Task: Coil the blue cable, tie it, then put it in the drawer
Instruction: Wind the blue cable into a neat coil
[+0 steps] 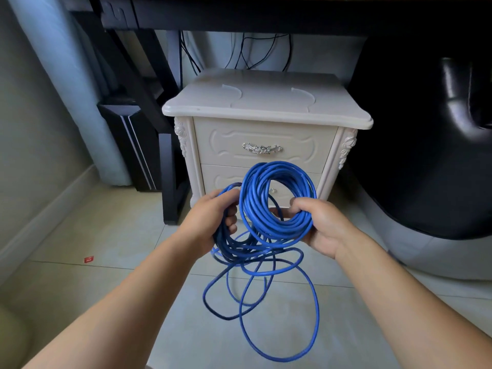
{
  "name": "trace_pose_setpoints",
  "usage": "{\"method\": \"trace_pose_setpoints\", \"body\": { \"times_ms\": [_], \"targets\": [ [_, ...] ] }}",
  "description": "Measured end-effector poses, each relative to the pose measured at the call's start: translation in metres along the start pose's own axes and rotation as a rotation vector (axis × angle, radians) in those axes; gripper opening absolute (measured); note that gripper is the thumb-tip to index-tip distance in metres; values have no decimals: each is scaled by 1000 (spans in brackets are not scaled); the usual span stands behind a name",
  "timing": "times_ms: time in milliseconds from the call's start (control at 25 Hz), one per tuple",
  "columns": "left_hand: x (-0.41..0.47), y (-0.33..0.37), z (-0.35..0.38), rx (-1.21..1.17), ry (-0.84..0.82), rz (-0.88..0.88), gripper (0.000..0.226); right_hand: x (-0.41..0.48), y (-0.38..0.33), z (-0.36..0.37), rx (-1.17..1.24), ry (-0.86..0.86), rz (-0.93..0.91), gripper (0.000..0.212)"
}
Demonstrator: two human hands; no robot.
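The right hand [324, 225] is closed around the lower right rim of a neat ring of blue cable [277, 230], fingers curled through the hole. The ring stands nearly upright, its opening facing the person. The left hand [210, 217], just beside the ring on its left, is gripping a bunch of looser strands.

Below and between both hands the rest of the cable hangs in big untidy loops, the largest sagging down under the right wrist toward the floor [106, 235]. So the slack lies underneath, and it seems to feed up through the left hand. I would guess the coming move is for that hand to draw up another length and lay it across onto the ring, which is only partly wound.

Straight ahead, beyond the hands, stands a white cabinet [266, 102]. Its top drawer [229, 155] is shut, its handle [262, 149] untouched, and nothing is tied yet.
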State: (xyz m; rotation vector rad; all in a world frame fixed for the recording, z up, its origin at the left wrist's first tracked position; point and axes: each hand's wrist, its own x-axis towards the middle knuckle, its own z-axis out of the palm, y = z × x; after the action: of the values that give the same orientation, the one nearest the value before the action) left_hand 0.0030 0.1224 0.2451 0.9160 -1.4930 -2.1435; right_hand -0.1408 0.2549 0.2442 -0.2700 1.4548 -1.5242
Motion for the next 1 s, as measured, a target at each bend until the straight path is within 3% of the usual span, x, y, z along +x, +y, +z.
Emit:
{"method": "trace_pose_setpoints", "body": {
  "times_ms": [160, 280, 440, 600, 640, 720, 800, 920, 1000],
  "targets": [
    [4, -1, -6, 300, 61, 85, 36, 1, -4, -1, -74, 66, -57, 34],
    [3, 1, -4, 636, -11, 320, 22, 0, -10, -3, -130, 74, -71, 23],
    [3, 5, 3, 443, -126, 210, 26, -7, -19, -2, -206, 102, -69, 20],
    [10, 8, -3, 740, -231, 286, 31, -6, -24, -7, -158, 97, -60, 17],
    [10, 5, -1, 880, -223, 335, 28, -4, -23, -8, -137, 91, -54, 17],
    [9, -5, 9, 1141, -22, 557, 13, -3, -23, -8, -100, 83, -29, 18],
    [9, -7, 20, 1079, 168, 616, 22, -3, -22, -7, -23, 77, -3, 19],
    [12, 0, 15, 700, 243, 259, 37, -2, -23, -10, 212, 145, -25, 18],
    [13, 6, 6, 543, 226, 139, 43, -2, -22, -13, 314, 226, -78, 20]
  ]
}}
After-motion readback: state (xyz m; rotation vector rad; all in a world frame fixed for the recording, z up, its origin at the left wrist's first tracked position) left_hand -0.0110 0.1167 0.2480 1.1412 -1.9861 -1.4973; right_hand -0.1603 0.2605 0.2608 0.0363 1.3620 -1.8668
